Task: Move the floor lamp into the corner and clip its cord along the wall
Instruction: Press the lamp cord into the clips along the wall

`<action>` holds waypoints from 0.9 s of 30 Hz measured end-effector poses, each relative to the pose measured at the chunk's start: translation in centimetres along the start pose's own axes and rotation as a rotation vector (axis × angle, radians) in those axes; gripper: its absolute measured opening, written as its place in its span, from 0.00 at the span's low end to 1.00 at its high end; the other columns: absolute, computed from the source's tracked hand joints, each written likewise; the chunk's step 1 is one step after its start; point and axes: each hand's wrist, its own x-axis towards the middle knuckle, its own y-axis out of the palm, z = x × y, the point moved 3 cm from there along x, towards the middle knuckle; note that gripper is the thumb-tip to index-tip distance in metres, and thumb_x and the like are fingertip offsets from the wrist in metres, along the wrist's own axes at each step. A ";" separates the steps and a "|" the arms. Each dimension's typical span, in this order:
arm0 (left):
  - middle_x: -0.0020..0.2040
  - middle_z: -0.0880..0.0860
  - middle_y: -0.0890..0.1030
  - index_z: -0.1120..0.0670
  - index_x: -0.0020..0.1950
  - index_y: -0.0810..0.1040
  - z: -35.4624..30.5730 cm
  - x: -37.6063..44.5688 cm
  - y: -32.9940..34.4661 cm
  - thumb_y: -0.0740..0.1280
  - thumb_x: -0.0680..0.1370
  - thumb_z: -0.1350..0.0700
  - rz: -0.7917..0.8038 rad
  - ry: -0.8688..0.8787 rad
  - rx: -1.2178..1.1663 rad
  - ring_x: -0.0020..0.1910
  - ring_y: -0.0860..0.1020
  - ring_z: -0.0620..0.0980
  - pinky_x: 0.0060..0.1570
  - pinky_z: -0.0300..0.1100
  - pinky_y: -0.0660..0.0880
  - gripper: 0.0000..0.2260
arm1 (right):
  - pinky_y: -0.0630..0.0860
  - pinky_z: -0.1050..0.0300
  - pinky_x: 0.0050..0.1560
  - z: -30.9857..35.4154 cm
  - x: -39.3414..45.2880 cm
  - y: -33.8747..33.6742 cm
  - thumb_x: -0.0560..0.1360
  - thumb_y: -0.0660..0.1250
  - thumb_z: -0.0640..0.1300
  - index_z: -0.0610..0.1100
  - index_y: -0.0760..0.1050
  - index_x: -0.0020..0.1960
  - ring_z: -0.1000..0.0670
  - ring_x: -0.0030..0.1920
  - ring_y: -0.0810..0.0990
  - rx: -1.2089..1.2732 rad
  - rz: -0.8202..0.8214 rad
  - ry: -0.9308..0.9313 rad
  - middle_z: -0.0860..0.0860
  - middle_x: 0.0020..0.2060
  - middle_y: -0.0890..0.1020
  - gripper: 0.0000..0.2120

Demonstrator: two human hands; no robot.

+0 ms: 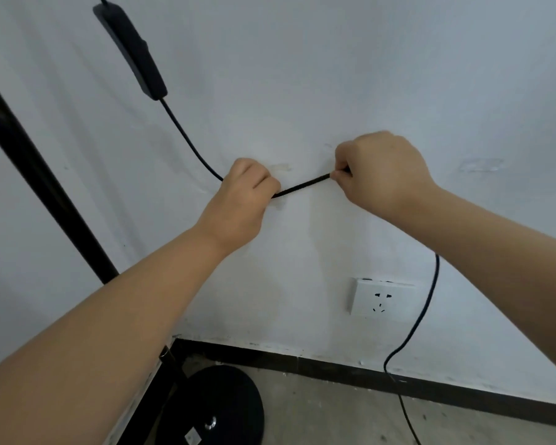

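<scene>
The black floor lamp stands at the left, its pole (pixel 39 184) slanting down to a round base (pixel 219 409) in the corner of the floor. Its black cord (pixel 302 186) hangs from an inline switch box (pixel 132 49) against the white wall. My left hand (pixel 241 200) pinches the cord where it sags. My right hand (pixel 382 171) pinches it a short way to the right, pressed close to the wall. Between the two hands the cord runs taut. Any clip under my right fingers is hidden. Below my right arm the cord drops to the floor (pixel 427 303).
A white wall socket (pixel 379 300) with nothing plugged in sits below my right hand. A dark skirting board (pixel 334 367) runs along the bottom of the wall above a grey concrete floor (pixel 334 415). Faint tape marks (pixel 479 163) show on the wall to the right.
</scene>
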 end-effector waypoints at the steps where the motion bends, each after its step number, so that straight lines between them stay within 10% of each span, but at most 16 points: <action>1: 0.35 0.66 0.80 0.70 0.39 0.79 -0.1 -0.1 0.0 0.65 0.63 0.80 0.003 0.006 0.004 0.43 0.63 0.53 0.43 0.42 0.68 0.10 | 0.65 0.53 0.37 -0.4 -0.7 0.4 0.74 0.60 0.41 0.36 0.74 0.44 0.37 0.41 0.75 0.022 -0.011 0.006 0.38 0.42 0.79 0.09; 10: 0.38 0.63 0.83 0.67 0.43 0.81 -2.2 -0.9 0.1 0.62 0.67 0.68 0.089 0.085 0.128 0.40 0.80 0.63 0.43 0.49 0.79 0.09 | 0.74 0.57 0.40 -3.0 -9.8 7.7 0.73 0.62 0.35 0.39 0.77 0.56 0.42 0.36 0.81 0.497 -0.011 0.101 0.36 0.34 0.83 0.13; 13: 0.37 0.59 0.85 0.62 0.40 0.82 -3.7 -1.0 0.7 0.69 0.63 0.71 0.055 0.184 0.192 0.39 0.83 0.58 0.43 0.46 0.73 0.09 | 0.70 0.77 0.34 -3.7 -12.3 10.1 0.74 0.61 0.35 0.41 0.75 0.59 0.63 0.27 0.75 0.744 0.149 0.252 0.47 0.36 0.84 0.14; 16: 0.35 0.56 0.85 0.61 0.40 0.83 -5.9 -1.2 1.9 0.74 0.60 0.71 0.127 0.323 0.140 0.35 0.83 0.54 0.37 0.41 0.75 0.11 | 0.68 0.73 0.25 -4.6 -14.3 11.3 0.75 0.60 0.38 0.43 0.75 0.59 0.60 0.19 0.69 0.942 0.400 0.405 0.53 0.30 0.79 0.13; 21: 0.24 0.52 0.80 0.57 0.25 0.81 -9.2 -0.7 3.4 0.79 0.50 0.68 0.403 0.313 0.172 0.24 0.78 0.51 0.21 0.35 0.74 0.11 | 0.67 0.69 0.25 -7.6 -14.3 8.4 0.76 0.60 0.40 0.43 0.78 0.54 0.60 0.17 0.67 0.823 0.660 0.436 0.55 0.23 0.75 0.11; 27: 0.22 0.56 0.79 0.60 0.26 0.81 -12.8 2.9 3.6 0.76 0.59 0.66 0.298 0.245 -0.040 0.22 0.78 0.53 0.20 0.38 0.76 0.05 | 0.69 0.68 0.28 -11.8 -12.1 0.1 0.73 0.63 0.42 0.49 0.77 0.34 0.59 0.19 0.69 0.668 0.619 0.476 0.54 0.23 0.70 0.10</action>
